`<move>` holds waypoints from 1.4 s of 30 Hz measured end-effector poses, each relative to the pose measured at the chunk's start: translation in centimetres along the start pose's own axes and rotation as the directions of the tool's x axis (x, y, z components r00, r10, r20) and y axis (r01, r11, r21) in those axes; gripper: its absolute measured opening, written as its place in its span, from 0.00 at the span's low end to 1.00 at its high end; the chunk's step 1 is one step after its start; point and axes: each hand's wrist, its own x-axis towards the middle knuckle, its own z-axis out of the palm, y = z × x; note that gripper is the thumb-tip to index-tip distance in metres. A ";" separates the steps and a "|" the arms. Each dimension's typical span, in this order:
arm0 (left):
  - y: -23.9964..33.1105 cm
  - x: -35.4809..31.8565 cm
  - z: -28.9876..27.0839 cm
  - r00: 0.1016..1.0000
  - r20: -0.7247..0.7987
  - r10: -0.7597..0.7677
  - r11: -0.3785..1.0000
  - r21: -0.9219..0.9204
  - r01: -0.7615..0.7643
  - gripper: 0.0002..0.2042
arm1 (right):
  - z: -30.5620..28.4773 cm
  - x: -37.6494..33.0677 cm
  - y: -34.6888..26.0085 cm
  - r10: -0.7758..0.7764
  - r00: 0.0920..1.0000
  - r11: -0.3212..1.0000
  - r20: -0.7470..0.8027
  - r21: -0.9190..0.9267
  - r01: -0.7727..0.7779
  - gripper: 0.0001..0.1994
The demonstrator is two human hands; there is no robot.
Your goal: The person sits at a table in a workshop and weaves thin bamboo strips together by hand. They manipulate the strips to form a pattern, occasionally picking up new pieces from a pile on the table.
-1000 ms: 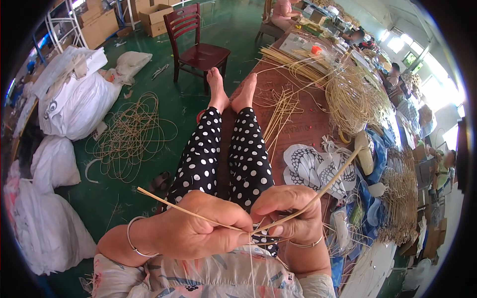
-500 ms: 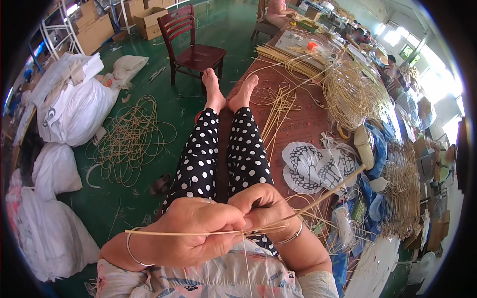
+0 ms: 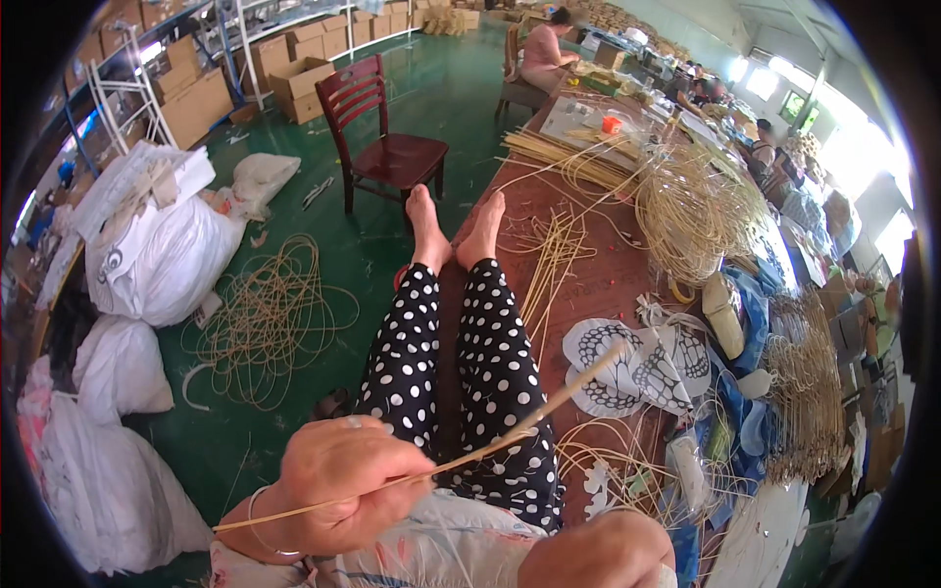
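Holding a cane (image 3: 537,416), one-handed.
Left hand (image 3: 348,475): grip closed on it, before the trousers (image 3: 495,343). Right hand (image 3: 598,554): low, apart, grip unclear. Likely steadying step; next calls for right hand at cane.

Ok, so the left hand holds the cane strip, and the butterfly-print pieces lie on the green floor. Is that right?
Not quite: the place of the pieces is wrong. The head view shows them on the red table. The left hand does hold the strip.
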 end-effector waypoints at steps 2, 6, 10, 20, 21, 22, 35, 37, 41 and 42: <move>0.0 -0.4 -0.3 0.996 -0.087 -0.017 0.998 0.052 0.021 0.07 | 0.8 0.6 -1.0 -0.016 0.959 0.999 0.283 -0.031 0.026 0.07; 2.2 -3.2 -2.8 0.688 -0.720 -0.090 0.987 0.026 0.156 0.06 | 1.7 1.2 -3.4 -0.101 0.843 0.992 0.528 -0.006 0.123 0.11; 0.7 -6.1 -5.7 0.782 -0.579 -0.230 0.971 -0.187 0.147 0.05 | 0.9 2.3 -1.3 -0.121 0.876 0.986 0.466 0.157 0.052 0.12; -1.8 2.1 2.5 0.999 0.031 0.021 0.998 0.059 -0.023 0.05 | 2.7 2.5 4.4 0.330 0.830 0.938 -0.449 0.059 -0.342 0.11; -1.2 2.2 2.7 0.999 -0.005 0.036 0.999 0.036 -0.036 0.05 | 3.7 2.1 4.2 0.342 0.820 0.933 -0.459 0.271 -0.237 0.12; -0.5 2.2 2.4 0.999 -0.018 0.050 0.999 0.016 -0.050 0.04 | 4.2 2.0 3.8 0.344 0.847 0.901 -0.406 0.395 -0.177 0.11; 3.6 0.3 0.9 0.988 -0.083 0.130 0.984 0.132 -0.119 0.10 | 2.8 1.5 3.2 -0.057 0.995 0.650 -0.088 -0.759 -0.030 0.08; 3.0 0.3 1.1 0.983 -0.062 0.172 0.969 0.193 -0.157 0.10 | 3.2 1.7 3.6 -0.120 0.984 0.478 -0.131 -0.877 -0.059 0.10; 0.2 -0.7 2.4 0.992 -0.025 0.125 0.924 0.366 -0.108 0.09 | 0.6 1.0 7.6 -0.123 0.938 0.507 -0.325 -0.833 -0.222 0.09; -1.3 -0.5 2.8 0.996 0.003 0.091 0.915 0.395 -0.085 0.08 | 0.0 0.3 8.8 -0.111 0.909 0.533 -0.401 -0.796 -0.286 0.09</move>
